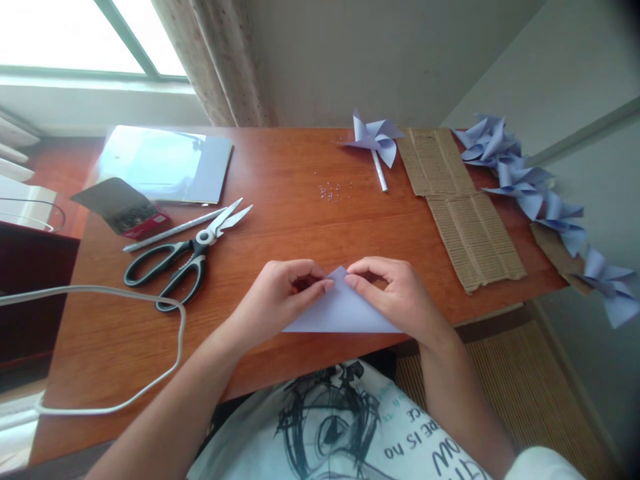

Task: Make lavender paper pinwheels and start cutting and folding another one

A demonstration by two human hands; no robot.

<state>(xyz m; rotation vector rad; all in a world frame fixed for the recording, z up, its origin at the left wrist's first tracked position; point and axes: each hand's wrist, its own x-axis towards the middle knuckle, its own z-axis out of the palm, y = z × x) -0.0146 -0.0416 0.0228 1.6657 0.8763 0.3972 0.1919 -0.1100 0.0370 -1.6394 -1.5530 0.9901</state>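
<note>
A pale violet sheet of paper [345,310], folded into a triangle, lies at the table's front edge with its tip pointing away from me. My left hand [287,293] pinches the paper's left slope near the tip, thumb against fingers. On the other slope, my right hand [393,290] pinches it the same way. Beyond my hands, a finished paper pinwheel [375,137] on a white rolled stick [379,172] lies at the back of the table. Several small pins [333,192] are scattered in front of it.
Open scissors [200,247] lie on the left beside a paper stick [173,230], an open small box [135,213] and a glossy folder [165,163]. A white cable [181,333] loops over the left front. Corrugated cardboard [463,207] and several pinwheels [525,183] line the right edge.
</note>
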